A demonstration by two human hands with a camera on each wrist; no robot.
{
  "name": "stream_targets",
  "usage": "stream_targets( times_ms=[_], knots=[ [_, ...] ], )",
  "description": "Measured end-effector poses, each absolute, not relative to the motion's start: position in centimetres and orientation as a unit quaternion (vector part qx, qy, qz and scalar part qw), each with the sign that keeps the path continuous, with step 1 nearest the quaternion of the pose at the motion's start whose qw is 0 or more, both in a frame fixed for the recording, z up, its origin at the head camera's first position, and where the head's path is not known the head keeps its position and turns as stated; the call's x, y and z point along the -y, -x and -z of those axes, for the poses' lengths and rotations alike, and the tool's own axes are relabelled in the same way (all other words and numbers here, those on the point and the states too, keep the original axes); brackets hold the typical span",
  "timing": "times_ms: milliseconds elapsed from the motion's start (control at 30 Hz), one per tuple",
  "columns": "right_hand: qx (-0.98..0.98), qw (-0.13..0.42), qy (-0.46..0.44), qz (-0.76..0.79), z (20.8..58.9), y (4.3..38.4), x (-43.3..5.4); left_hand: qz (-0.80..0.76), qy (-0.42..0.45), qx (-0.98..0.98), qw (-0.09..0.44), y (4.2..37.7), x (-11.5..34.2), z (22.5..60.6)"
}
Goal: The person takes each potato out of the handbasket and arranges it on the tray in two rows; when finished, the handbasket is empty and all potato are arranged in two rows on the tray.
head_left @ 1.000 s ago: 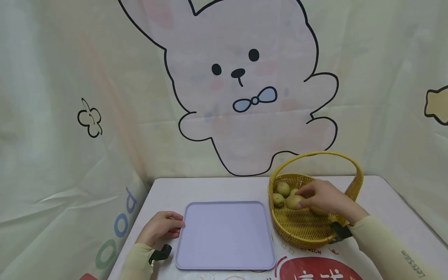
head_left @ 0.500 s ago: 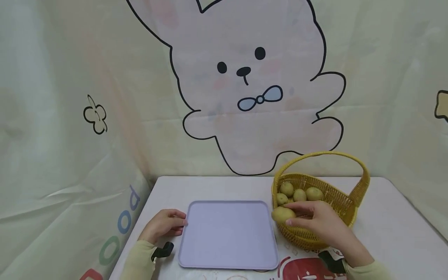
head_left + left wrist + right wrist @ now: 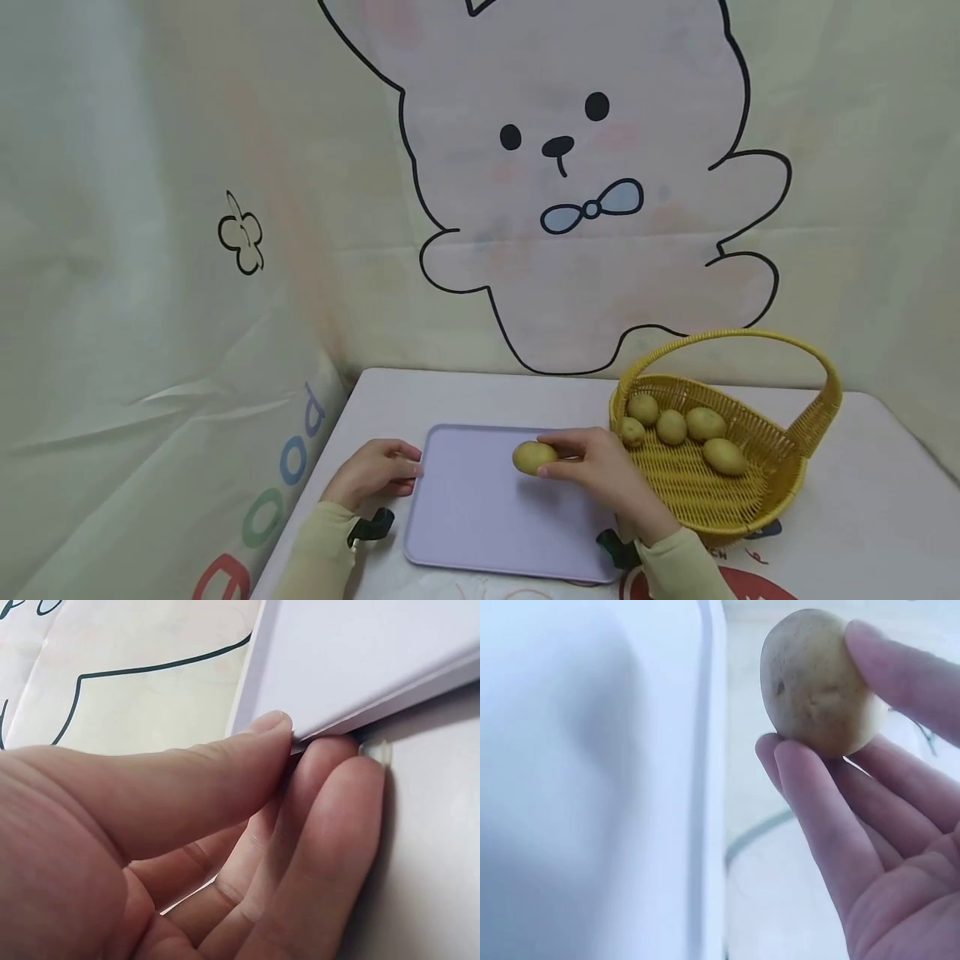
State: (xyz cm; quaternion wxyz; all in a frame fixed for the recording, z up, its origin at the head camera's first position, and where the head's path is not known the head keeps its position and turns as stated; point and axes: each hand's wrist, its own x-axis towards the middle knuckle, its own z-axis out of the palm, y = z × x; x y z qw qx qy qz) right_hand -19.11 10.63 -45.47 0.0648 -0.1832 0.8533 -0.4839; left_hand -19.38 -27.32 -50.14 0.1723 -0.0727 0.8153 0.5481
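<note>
A yellow-brown potato point(image 3: 533, 457) is pinched between the thumb and fingertips of my right hand point(image 3: 600, 471), held above the lavender tray point(image 3: 480, 517). Its spotted skin shows closely in the right wrist view, where the potato point(image 3: 817, 686) sits at the finger ends. At the tray's left edge, my left hand point(image 3: 378, 473) grips the rim. The left wrist view has the thumb point(image 3: 225, 769) against the edge of the tray point(image 3: 360, 660) with fingers bent beneath it. Several more potatoes point(image 3: 706, 424) lie in a yellow woven basket point(image 3: 750, 527) to the right.
The basket's tall arched handle point(image 3: 735, 333) rises beside the right forearm. A white table point(image 3: 862, 483) carries everything, with a red printed patch point(image 3: 753, 583) near its front. Behind it hangs a curtain point(image 3: 847, 275) with a cartoon animal.
My right hand has lifted the potato out of the basket and carried it left over the tray. The left hand keeps its place at the tray's edge. The head view has shifted left.
</note>
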Motion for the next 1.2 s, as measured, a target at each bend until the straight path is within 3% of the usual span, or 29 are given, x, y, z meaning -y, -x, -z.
stream_targets(
  times_ms=[533, 1200],
  knots=[
    [-0.846, 0.073, 0.178, 0.497, 49.1, 22.8, -0.7, -0.556, 0.079, -0.806, 0.188, 19.8, 27.4, 49.9],
    [-0.846, 0.104, 0.191, 0.487, 49.8, 23.4, 1.1, -0.55, 0.095, -0.809, 0.182, 19.6, 27.2, 49.9]
  ],
)
